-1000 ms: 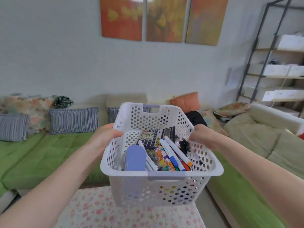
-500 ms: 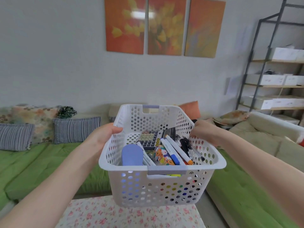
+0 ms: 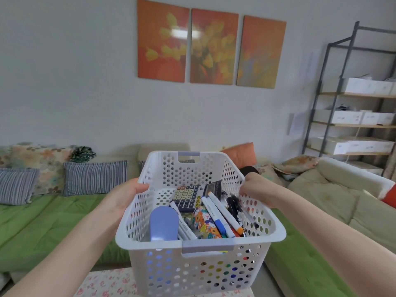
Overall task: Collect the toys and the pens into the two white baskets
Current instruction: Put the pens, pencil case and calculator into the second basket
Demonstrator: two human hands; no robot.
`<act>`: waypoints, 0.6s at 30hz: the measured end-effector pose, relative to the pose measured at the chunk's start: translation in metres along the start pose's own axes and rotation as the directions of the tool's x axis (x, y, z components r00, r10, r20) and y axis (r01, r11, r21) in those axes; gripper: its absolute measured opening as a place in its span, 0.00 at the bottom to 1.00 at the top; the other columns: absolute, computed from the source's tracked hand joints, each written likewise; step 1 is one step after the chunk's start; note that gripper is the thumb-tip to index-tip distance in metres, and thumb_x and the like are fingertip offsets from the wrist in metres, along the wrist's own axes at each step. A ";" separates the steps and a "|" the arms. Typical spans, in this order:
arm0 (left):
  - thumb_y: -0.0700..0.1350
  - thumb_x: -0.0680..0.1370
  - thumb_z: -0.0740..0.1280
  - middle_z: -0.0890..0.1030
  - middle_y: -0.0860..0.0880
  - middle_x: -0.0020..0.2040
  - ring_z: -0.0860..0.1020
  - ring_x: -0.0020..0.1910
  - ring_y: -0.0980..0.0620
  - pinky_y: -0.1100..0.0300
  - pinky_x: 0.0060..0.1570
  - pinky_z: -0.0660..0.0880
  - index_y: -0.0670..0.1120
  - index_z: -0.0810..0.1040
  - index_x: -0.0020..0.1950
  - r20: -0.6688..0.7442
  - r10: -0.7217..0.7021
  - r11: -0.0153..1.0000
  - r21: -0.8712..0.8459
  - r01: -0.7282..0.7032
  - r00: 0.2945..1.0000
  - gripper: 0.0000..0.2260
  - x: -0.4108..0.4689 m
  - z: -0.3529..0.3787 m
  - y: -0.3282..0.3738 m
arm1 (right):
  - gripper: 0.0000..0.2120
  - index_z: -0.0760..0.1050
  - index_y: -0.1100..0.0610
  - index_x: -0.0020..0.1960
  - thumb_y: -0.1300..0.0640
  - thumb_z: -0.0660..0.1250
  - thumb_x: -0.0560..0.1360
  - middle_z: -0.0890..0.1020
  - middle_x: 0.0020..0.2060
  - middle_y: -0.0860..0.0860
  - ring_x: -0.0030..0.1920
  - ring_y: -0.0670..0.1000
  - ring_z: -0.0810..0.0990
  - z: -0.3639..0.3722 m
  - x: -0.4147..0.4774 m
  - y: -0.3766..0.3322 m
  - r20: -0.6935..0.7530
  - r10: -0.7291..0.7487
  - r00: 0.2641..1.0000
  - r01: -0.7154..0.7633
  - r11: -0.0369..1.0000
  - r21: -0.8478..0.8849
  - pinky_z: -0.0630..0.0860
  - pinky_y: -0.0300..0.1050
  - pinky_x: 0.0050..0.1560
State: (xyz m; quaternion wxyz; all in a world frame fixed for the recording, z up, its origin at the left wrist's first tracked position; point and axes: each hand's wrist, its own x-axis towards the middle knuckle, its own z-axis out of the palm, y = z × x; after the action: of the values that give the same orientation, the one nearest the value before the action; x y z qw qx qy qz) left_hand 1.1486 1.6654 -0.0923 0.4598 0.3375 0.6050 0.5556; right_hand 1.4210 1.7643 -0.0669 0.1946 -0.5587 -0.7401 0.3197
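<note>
I hold one white perforated basket (image 3: 276, 231) up in front of me, above the floral-covered table. My left hand (image 3: 126, 195) grips its left rim and my right hand (image 3: 255, 185) grips its right rim. Inside lie several white marker pens (image 3: 221, 213), a calculator (image 3: 187, 197), a blue rounded item (image 3: 164, 226), a colourful patterned pouch (image 3: 205, 222) and a black item (image 3: 233, 203). No second basket is in view.
A green-covered couch (image 3: 42, 221) with striped cushions (image 3: 94, 177) runs along the wall and continues to the right (image 3: 300, 260). A beige sofa (image 3: 342, 189) and a metal shelf with white boxes (image 3: 353, 116) stand at right. A floral tablecloth (image 3: 107, 284) lies below the basket.
The basket has stayed in both hands while my view tilted upward, showing more of the wall paintings. The basket moved slightly lower in the view.
</note>
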 end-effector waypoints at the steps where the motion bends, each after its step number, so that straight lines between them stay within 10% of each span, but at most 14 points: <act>1: 0.38 0.79 0.58 0.80 0.39 0.53 0.80 0.49 0.40 0.49 0.43 0.75 0.44 0.74 0.62 0.002 0.002 1.000 0.000 -0.002 1.000 0.13 0.000 -0.001 -0.002 | 0.08 0.65 0.61 0.38 0.70 0.55 0.73 0.68 0.31 0.54 0.27 0.49 0.65 0.000 0.000 0.000 0.001 -0.003 1.000 0.003 1.000 0.002 0.62 0.37 0.23; 18: 0.36 0.80 0.54 0.79 0.42 0.45 0.77 0.43 0.43 0.50 0.39 0.72 0.42 0.71 0.63 -0.051 0.042 0.999 -0.026 -0.044 0.998 0.13 -0.022 -0.104 -0.008 | 0.06 0.70 0.65 0.46 0.68 0.56 0.73 0.73 0.37 0.56 0.29 0.49 0.67 0.071 -0.014 -0.077 -0.006 -0.043 0.999 0.042 0.997 -0.071 0.63 0.39 0.26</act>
State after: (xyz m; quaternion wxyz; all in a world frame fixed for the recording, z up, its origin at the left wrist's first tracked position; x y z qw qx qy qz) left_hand 1.0606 1.6062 -0.1000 0.4367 0.3301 0.6015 0.5818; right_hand 1.3249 1.7198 -0.0639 0.1843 -0.5505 -0.7620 0.2870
